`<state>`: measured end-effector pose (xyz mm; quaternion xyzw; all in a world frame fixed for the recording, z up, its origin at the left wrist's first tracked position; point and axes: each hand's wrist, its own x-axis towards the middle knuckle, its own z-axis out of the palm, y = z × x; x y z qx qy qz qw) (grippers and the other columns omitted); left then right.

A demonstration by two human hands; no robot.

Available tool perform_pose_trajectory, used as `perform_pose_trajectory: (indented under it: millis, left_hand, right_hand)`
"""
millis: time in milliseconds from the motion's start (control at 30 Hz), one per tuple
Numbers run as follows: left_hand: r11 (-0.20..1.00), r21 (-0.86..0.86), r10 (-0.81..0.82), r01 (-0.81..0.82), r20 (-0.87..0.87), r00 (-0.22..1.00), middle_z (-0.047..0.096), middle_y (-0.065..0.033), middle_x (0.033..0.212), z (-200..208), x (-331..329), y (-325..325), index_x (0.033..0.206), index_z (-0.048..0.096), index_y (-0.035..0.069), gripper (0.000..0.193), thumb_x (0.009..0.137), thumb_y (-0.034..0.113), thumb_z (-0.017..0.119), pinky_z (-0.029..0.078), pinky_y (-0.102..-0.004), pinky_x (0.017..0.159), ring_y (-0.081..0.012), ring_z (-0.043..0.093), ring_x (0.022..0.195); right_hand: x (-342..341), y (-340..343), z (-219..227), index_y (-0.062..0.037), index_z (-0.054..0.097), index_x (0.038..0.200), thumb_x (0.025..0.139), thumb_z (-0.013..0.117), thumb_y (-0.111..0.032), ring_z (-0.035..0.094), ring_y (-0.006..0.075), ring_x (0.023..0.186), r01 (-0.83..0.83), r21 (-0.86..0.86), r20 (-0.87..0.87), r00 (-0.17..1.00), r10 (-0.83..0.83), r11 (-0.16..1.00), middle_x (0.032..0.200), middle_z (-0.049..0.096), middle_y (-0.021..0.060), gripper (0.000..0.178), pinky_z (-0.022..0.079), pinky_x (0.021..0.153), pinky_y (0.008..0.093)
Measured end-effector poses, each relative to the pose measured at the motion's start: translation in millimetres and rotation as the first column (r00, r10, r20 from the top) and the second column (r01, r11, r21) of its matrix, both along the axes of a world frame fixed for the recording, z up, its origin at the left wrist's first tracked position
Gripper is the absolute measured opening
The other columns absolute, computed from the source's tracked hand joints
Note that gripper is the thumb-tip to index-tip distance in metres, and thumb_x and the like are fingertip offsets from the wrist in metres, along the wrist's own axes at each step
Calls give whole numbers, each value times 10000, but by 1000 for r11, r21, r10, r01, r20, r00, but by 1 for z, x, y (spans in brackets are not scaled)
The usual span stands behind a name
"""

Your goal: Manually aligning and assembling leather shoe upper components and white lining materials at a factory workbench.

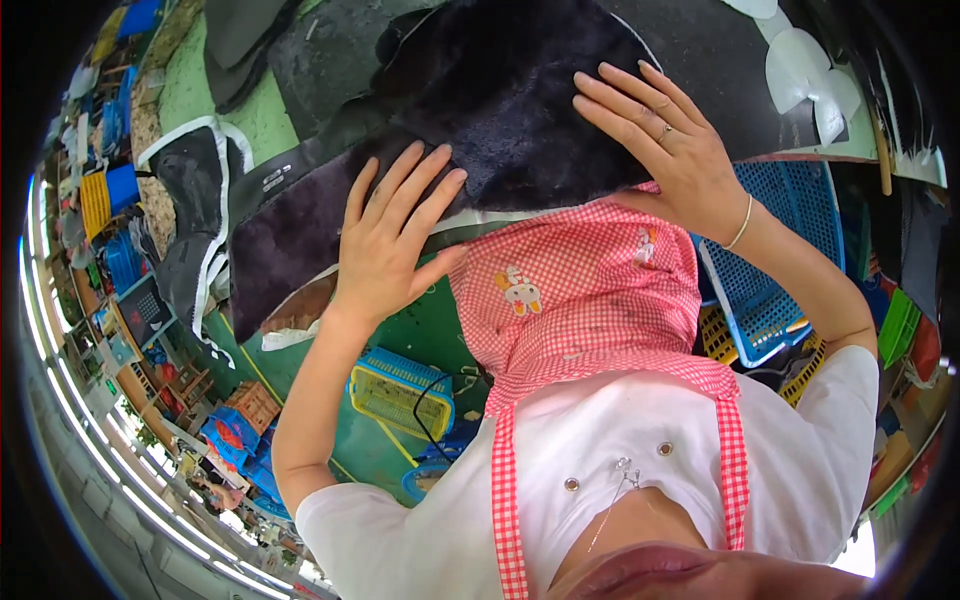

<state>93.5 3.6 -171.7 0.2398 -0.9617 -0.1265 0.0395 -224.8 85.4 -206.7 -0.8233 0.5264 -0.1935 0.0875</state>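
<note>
A dark, furry pelt-like sheet [520, 110] lies over the table edge in front of me, its glossy pile facing up. My left hand [395, 225] rests on its left part, fingers spread and stretched out. On the right part lies my right hand [680, 150], palm down with fingers extended, a ring on one finger. Nothing is gripped in either hand. The left flap of the furry sheet hangs past the table edge, and a brown and whitish underside shows beneath it. Black flat pieces [335, 60] lie under and behind the sheet.
A black piece with white edging [190, 190] hangs at the left. White cut pieces [800, 70] lie at the far right of the green table [185, 85]. Blue baskets [785, 200] stand below on the right; a blue-and-yellow basket [400, 395] sits on the green floor.
</note>
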Motion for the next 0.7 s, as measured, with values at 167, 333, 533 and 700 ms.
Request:
perform_pose_trajectory:
  millis: [167,333,533,700]
  left_hand:
    - [991,-46,112,-123,-188,976,524,-79,1230,5,-26,2,1325,516,113,764,639,314,786,301,-493,1061,-279,478,1200]
    - [984,-61,157,-169,-172,973,499,-89,1261,-6,-25,17,1327,512,110,762,637,269,795,294,-512,1076,-288,462,1224]
    - [976,-154,109,-153,-262,959,539,-65,1184,-17,-15,36,1167,607,129,624,564,99,766,369,-483,1004,-296,502,1156]
    - [884,-275,256,-378,-393,883,561,-68,1088,33,-42,32,1084,632,107,518,582,54,750,399,-426,920,-303,525,1073]
  right_hand:
    - [-2,-5,-7,-247,572,1308,732,751,-391,412,236,1361,-114,-157,30,992,120,981,1429,499,-1,620,286,1162,434]
    - [6,1,-10,-210,621,1207,721,781,-258,471,233,1289,-47,-167,106,992,65,985,1348,560,1,514,344,1116,425]
    - [5,14,1,-135,649,1025,726,744,-84,560,238,957,-82,-270,168,977,130,959,1039,622,43,318,476,855,387]
    - [10,8,66,-31,626,938,814,712,-71,570,212,764,46,-130,567,823,36,990,839,605,75,156,466,702,282]
